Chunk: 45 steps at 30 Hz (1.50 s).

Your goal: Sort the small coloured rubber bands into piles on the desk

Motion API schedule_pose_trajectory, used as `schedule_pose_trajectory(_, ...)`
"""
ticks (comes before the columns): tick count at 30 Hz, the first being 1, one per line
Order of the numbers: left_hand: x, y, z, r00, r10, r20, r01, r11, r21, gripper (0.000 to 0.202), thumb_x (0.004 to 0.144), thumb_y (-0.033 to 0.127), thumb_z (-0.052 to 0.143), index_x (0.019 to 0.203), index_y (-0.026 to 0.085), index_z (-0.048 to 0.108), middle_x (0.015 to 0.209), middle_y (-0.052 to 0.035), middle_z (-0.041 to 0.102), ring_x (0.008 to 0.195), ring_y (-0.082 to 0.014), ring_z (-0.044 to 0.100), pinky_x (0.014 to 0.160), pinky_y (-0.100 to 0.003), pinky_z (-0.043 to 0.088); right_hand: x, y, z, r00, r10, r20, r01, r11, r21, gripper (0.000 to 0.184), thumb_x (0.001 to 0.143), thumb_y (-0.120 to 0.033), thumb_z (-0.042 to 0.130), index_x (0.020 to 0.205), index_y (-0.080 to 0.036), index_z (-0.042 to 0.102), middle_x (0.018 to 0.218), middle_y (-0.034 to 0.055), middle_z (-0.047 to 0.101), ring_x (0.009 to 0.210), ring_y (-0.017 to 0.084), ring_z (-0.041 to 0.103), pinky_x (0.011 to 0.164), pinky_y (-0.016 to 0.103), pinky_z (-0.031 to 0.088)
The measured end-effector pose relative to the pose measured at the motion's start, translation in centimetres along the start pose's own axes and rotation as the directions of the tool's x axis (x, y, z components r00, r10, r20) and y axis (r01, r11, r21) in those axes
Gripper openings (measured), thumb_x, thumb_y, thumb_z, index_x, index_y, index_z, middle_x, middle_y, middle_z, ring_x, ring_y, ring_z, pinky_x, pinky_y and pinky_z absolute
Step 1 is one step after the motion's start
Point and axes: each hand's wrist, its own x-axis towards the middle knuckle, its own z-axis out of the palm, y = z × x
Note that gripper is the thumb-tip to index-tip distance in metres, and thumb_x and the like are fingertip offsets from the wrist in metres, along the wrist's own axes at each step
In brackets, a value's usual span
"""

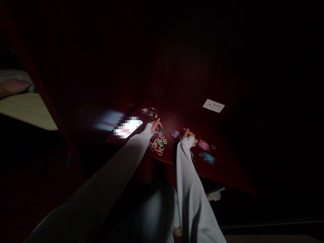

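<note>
In a dark room, with my view as a clock face, my white sleeves [188, 175] reach inward from seven and five o'clock. Below the centre spreads a dark red table [169, 118]. At nine o'clock, well apart, another person's forearm [15, 87] shows above a pale wooden surface [27, 109]. Nearer, also at nine, a lit screen [129, 127], partly pixelated, glows on the table. A white panel [214, 106] with dark marks sits between two and three. At six, just below centre, lies a loose pile of coloured rings [160, 143]. My right hand [189, 136], at four, has its fingers partly curled; my left hand [156, 126], near the centre, bends over the rings' far edge. I cannot tell whether either grips anything. A clear container [152, 112] stands at ten-thirty. Around four are blue strands [208, 158], then pink strands [203, 145] just beside my right hand; purple strands [175, 134] lie between my hands. A green strand [192, 156] shows beside my right sleeve. Smallest, a single ring [213, 147] lies beyond the pink.
</note>
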Motion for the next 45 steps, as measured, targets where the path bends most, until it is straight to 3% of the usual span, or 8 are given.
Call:
schedule_pose_trajectory(4,-0.2,0.9,-0.2,0.997,0.023,-0.079,-0.018,0.998,0.054,0.076,0.097,0.073,0.025,0.061,0.020,0.065,0.075,-0.0076,0.072,0.068,-0.0166,0.061,0.071,-0.031,0.052,-0.2,-0.2,-0.2,1.000,-0.020,-0.017,0.021,0.998,0.067,0.055,0.105,-0.050,0.030,0.097,-0.026,0.079,0.114,0.0097,0.073,0.116,0.031,0.051,0.108,0.053,0.033)
schedule_pose_trajectory(8,-0.5,2.0,-0.6,0.994,0.037,-0.106,-0.031,0.998,0.062,0.073,0.099,0.068,0.026,0.059,0.021,0.064,0.079,-0.0084,0.075,0.077,-0.0189,0.066,0.079,-0.033,0.053,-0.4,0.0,-0.4,0.967,-0.228,0.116,0.222,0.973,0.065,0.052,0.105,-0.043,0.029,0.095,-0.023,0.077,0.101,0.0115,0.074,0.103,0.028,0.057,0.101,0.048,0.041)
schedule_pose_trajectory(10,-0.5,2.2,-0.6,0.993,0.040,-0.114,-0.034,0.998,0.053,0.070,0.100,0.066,0.028,0.059,0.021,0.064,0.078,-0.0085,0.075,0.081,-0.0198,0.067,0.082,-0.033,0.054,-0.8,0.1,-0.4,0.897,-0.363,0.251,0.355,0.932,0.078,0.050,0.104,-0.041,0.029,0.096,-0.022,0.075,0.098,0.0113,0.074,0.095,0.025,0.060,0.094,0.041,0.045)
schedule_pose_trajectory(15,-0.1,1.8,-0.5,0.986,0.044,-0.159,-0.034,0.997,0.064,0.069,0.100,0.064,0.028,0.056,0.022,0.061,0.078,-0.0090,0.074,0.080,-0.0205,0.066,0.084,-0.034,0.054,-2.4,-0.1,0.3,0.625,-0.599,0.500,0.646,0.757,0.100,0.036,0.102,-0.037,0.040,0.094,-0.021,0.071,0.095,0.0104,0.074,0.093,0.022,0.065,0.088,0.032,0.047)
schedule_pose_trajectory(19,0.1,1.0,-0.4,0.982,0.063,-0.178,-0.050,0.996,0.074,0.067,0.100,0.062,0.028,0.058,0.022,0.061,0.079,-0.0074,0.075,0.080,-0.0200,0.065,0.085,-0.034,0.053,-3.0,-0.4,0.7,0.478,-0.650,0.590,0.678,0.700,0.222,0.031,0.102,-0.035,0.044,0.098,-0.023,0.072,0.098,0.0080,0.076,0.096,0.021,0.068,0.087,0.030,0.049)
schedule_pose_trajectory(26,-0.2,1.4,-0.3,0.980,0.044,-0.195,-0.032,0.997,0.064,0.069,0.100,0.065,0.026,0.059,0.022,0.062,0.076,-0.0075,0.073,0.078,-0.0201,0.064,0.081,-0.034,0.053,-2.4,-0.4,1.0,0.557,-0.607,0.567,0.589,0.770,0.245,0.029,0.099,-0.032,0.049,0.106,-0.022,0.075,0.102,0.0065,0.076,0.095,0.022,0.065,0.090,0.034,0.048)
schedule_pose_trajectory(36,0.0,1.7,-0.7,0.989,0.012,-0.149,0.006,0.993,0.120,0.074,0.099,0.068,0.023,0.058,0.022,0.064,0.076,-0.0086,0.074,0.076,-0.0205,0.064,0.077,-0.034,0.053,-2.9,-1.3,0.0,0.415,-0.628,0.658,0.715,0.672,0.191,0.015,0.096,-0.030,0.065,0.099,-0.029,0.079,0.105,0.0041,0.073,0.104,0.023,0.054,0.092,0.033,0.042)
schedule_pose_trajectory(45,0.0,1.7,-0.5,0.988,0.019,-0.151,-0.002,0.994,0.114,0.074,0.098,0.068,0.021,0.059,0.022,0.063,0.077,-0.0092,0.074,0.074,-0.0195,0.063,0.075,-0.033,0.052,-3.0,-1.3,-0.2,0.439,-0.612,0.658,0.687,0.700,0.193,0.025,0.099,-0.043,0.062,0.092,-0.029,0.081,0.101,0.0047,0.071,0.102,0.023,0.050,0.091,0.034,0.040)
